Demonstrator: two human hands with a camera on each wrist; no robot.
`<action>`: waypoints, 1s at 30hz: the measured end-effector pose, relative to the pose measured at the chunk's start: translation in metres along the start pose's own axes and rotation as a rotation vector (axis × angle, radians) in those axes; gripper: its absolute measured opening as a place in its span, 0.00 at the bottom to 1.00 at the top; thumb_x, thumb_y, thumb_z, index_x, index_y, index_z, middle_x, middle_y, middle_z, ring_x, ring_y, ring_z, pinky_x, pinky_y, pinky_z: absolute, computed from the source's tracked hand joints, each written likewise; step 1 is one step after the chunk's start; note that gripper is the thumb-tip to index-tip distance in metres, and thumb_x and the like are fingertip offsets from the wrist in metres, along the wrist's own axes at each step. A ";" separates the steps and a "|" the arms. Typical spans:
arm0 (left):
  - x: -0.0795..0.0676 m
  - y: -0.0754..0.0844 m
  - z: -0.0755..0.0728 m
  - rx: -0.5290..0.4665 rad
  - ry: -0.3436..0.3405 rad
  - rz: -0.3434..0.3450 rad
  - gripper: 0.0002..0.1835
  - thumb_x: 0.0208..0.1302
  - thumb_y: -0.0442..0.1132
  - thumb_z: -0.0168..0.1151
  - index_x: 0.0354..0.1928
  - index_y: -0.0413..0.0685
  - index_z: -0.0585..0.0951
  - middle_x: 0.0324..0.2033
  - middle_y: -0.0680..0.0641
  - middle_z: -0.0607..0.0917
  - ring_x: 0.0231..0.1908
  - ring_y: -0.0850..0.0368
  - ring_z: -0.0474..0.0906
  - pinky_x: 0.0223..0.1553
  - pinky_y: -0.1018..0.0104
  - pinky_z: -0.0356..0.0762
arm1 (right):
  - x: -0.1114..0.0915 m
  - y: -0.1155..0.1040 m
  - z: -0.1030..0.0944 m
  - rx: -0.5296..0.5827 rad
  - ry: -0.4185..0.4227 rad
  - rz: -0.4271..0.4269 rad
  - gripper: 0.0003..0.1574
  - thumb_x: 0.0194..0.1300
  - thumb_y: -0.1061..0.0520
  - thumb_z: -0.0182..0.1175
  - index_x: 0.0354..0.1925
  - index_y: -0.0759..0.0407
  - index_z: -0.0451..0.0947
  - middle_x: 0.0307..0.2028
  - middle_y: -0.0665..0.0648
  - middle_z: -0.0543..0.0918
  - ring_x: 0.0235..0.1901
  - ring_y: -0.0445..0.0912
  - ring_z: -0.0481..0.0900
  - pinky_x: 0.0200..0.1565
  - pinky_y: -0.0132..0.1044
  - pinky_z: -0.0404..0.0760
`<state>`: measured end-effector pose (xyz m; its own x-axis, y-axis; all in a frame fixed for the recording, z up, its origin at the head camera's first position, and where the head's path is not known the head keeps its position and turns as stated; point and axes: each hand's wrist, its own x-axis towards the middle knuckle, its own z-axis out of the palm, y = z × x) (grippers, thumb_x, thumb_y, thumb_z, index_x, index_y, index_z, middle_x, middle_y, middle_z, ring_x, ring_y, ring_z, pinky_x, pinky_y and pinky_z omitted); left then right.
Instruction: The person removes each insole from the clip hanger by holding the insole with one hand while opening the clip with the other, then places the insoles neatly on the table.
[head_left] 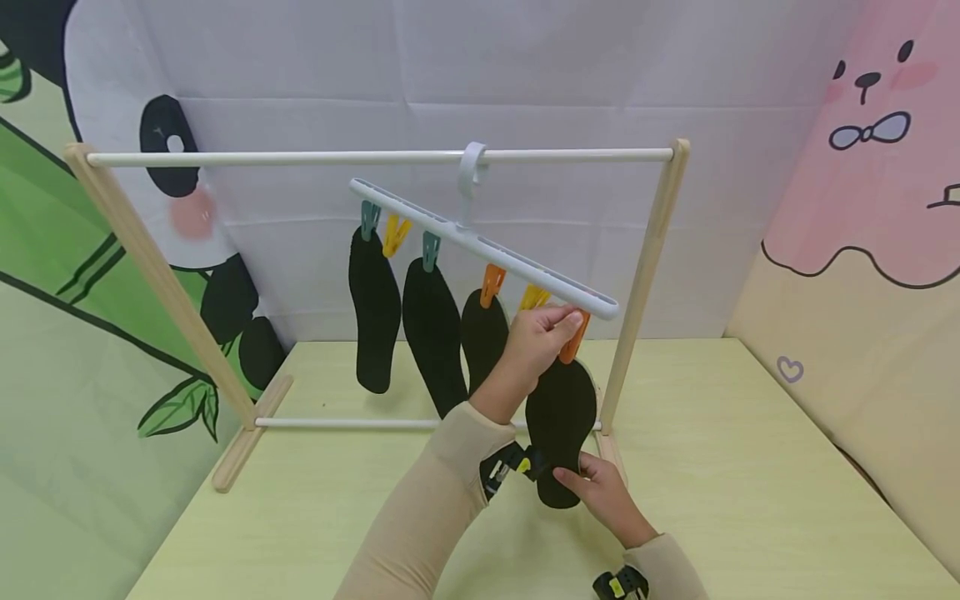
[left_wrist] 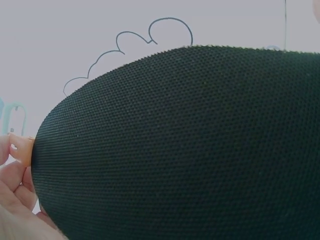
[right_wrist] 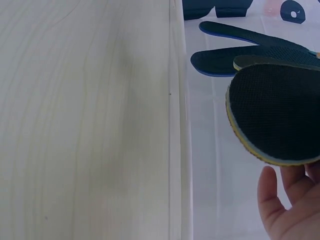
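Note:
A white clip hanger (head_left: 480, 242) hangs by its hook from a rod, its bar tilted down to the right. My left hand (head_left: 536, 346) pinches the orange clothespin (head_left: 574, 337) at the bar's low end. From that clothespin hangs a black shoe insole (head_left: 562, 417), filling most of the left wrist view. Lower down, my right hand (head_left: 603, 492) holds the insole's lower edge, thumb over its front. The right wrist view shows the insole's yellowish edge (right_wrist: 245, 142). Three more black insoles hang farther left, including one (head_left: 373, 317) at the high end.
A wooden rack with a white top rod (head_left: 300, 158) and a lower rod (head_left: 337, 423) stands on the pale wood table (head_left: 750, 467). Teal, yellow and orange clothespins line the hanger; one yellow clothespin (head_left: 395, 235) holds nothing. Cartoon-printed cloth (head_left: 525, 67) hangs behind.

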<state>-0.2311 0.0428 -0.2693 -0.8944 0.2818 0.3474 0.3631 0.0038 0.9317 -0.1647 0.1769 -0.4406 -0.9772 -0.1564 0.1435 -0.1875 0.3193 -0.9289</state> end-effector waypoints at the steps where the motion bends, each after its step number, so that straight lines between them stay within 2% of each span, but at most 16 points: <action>1: 0.000 0.000 0.000 -0.001 -0.001 -0.001 0.14 0.71 0.30 0.54 0.51 0.27 0.80 0.49 0.33 0.83 0.39 0.62 0.70 0.40 0.72 0.72 | 0.000 0.000 0.000 0.001 -0.001 0.002 0.15 0.67 0.63 0.59 0.44 0.77 0.77 0.38 0.68 0.85 0.33 0.35 0.75 0.37 0.32 0.75; 11: 0.000 -0.003 0.000 -0.005 -0.002 -0.015 0.14 0.70 0.31 0.55 0.52 0.28 0.80 0.50 0.33 0.82 0.44 0.59 0.73 0.46 0.68 0.74 | 0.000 0.002 -0.001 -0.004 -0.003 0.011 0.15 0.67 0.63 0.59 0.44 0.78 0.77 0.38 0.69 0.85 0.35 0.37 0.79 0.39 0.32 0.77; 18: 0.000 -0.002 0.000 0.000 0.011 0.000 0.14 0.70 0.30 0.55 0.51 0.26 0.80 0.47 0.31 0.83 0.37 0.62 0.71 0.38 0.73 0.70 | -0.001 0.001 -0.001 -0.009 0.004 0.028 0.15 0.67 0.63 0.59 0.45 0.77 0.77 0.40 0.69 0.84 0.38 0.42 0.80 0.41 0.34 0.78; 23: 0.001 -0.001 0.002 -0.005 0.017 0.007 0.14 0.70 0.29 0.55 0.51 0.26 0.80 0.46 0.31 0.83 0.36 0.62 0.70 0.38 0.72 0.70 | -0.001 0.001 -0.002 -0.018 0.022 0.042 0.15 0.67 0.63 0.59 0.45 0.76 0.78 0.40 0.67 0.85 0.39 0.43 0.80 0.41 0.34 0.78; 30: 0.001 -0.002 0.004 -0.021 0.019 -0.026 0.15 0.71 0.30 0.54 0.53 0.26 0.78 0.52 0.33 0.81 0.49 0.55 0.75 0.52 0.62 0.76 | -0.002 0.002 -0.004 -0.026 0.042 0.040 0.13 0.66 0.63 0.60 0.43 0.75 0.79 0.36 0.64 0.84 0.33 0.39 0.75 0.38 0.33 0.75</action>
<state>-0.2315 0.0464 -0.2715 -0.9082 0.2638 0.3250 0.3343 -0.0098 0.9424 -0.1634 0.1813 -0.4413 -0.9872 -0.1041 0.1206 -0.1498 0.3487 -0.9252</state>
